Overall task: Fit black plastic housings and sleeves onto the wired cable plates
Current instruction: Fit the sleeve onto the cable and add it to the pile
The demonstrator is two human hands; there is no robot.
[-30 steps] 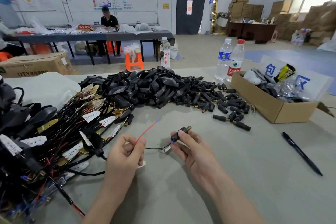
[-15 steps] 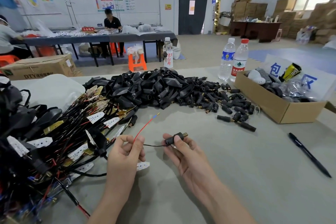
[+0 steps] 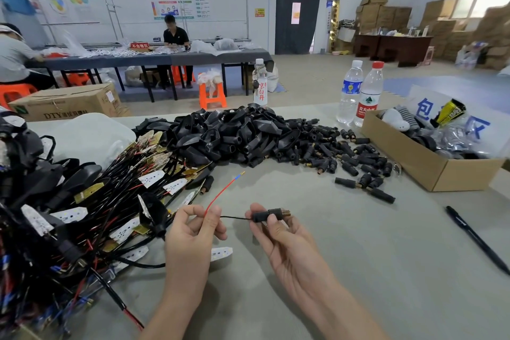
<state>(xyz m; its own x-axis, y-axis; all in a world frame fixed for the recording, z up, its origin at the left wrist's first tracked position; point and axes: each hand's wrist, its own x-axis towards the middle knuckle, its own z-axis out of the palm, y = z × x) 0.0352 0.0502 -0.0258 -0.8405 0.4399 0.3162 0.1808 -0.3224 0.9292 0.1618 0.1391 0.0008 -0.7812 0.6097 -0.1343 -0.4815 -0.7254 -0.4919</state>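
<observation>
Left hand (image 3: 193,232) pinches the red wire (image 3: 220,193) and black wire (image 3: 234,217) in curled fingers, right hand (image 3: 281,234) pinches the black sleeve (image 3: 265,215) threaded on the black wire above the table (image 3: 358,257); pull that wire taut and slide the sleeve straight toward the white plate (image 3: 222,252), apparently lying beneath the left hand.

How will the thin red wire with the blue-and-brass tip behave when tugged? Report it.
Probably springy rather than limp: the thin red wire rises from the left hand in an unsupported arc. Likely very light, being so thin. It may slip through a loose pinch, since its sheath looks smooth.
</observation>
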